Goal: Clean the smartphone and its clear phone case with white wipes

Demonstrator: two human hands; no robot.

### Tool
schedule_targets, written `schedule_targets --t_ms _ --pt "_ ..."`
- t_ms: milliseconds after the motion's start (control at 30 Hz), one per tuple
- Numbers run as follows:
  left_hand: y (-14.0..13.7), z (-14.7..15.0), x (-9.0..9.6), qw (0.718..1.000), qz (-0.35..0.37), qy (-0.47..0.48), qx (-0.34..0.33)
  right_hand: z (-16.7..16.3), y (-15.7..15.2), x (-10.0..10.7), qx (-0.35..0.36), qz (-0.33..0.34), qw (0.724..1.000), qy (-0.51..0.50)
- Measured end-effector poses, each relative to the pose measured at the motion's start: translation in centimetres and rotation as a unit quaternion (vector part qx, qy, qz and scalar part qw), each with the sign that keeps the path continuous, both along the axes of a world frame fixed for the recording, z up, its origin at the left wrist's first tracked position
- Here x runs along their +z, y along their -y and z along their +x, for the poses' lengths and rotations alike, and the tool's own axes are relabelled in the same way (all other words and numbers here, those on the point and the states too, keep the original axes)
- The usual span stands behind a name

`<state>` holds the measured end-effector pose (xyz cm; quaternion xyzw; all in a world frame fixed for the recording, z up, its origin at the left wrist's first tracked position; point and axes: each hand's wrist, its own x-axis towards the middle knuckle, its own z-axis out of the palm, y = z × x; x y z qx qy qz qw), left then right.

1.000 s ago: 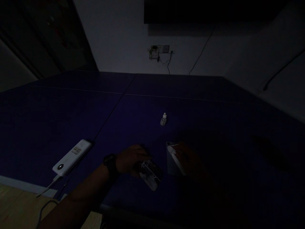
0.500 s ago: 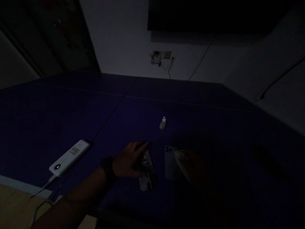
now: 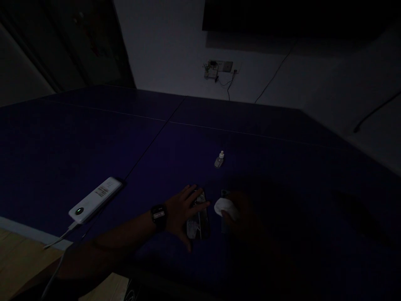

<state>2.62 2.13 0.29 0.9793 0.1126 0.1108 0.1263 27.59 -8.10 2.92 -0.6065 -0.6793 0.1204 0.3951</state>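
My left hand (image 3: 181,212), with a dark watch on its wrist, rests with fingers spread across a dark phone (image 3: 198,228) with a white-patterned back or case. Bunched in my right hand (image 3: 244,211) is a white pad (image 3: 224,205) that looks like folded cloth or tissue. It lies over a pale blue phone (image 3: 223,226) lying back up, most of which the hand and pad hide. Dim light makes it hard to tell how firmly the pad touches the phone. Beyond both hands stands a small clear bottle (image 3: 219,161) with a white cap.
A white power bank (image 3: 95,200) with a white cable (image 3: 59,240) lies on the dark blue table (image 3: 150,154) at the left. Wall sockets (image 3: 224,66) with cords and a dark screen (image 3: 282,16) are on the far wall.
My left hand has shifted right and spread its fingers over the patterned phone. The white pad has moved left across the blue phone, covering more of it. The view has shifted slightly.
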Motion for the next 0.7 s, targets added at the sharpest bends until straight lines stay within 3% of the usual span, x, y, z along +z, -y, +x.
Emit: schedule_targets --t_ms 200,300,467,600,700 --pt "-0.7 0.4 -0.5 0.999 -0.001 0.041 -0.032 0.2 -2.7 0.7 0.101 -0.022 0.994 0.025" --pt "-0.8 0.5 -0.8 0.998 0.003 0.056 -0.036 -0.4 -4.1 0.5 0.098 -0.006 0.994 0.040" --pt "-0.6 0.3 -1.1 0.998 -0.017 0.066 -0.016 -0.9 -6.0 0.1 0.181 0.012 0.981 0.072" --pt "-0.5 0.0 -1.3 0.997 -0.032 0.070 0.017 -0.3 -6.8 -0.1 0.202 0.020 0.978 0.053" --pt "-0.6 -0.3 -1.4 0.996 -0.047 0.063 0.031 0.4 -7.1 -0.3 0.208 -0.015 0.977 0.053"
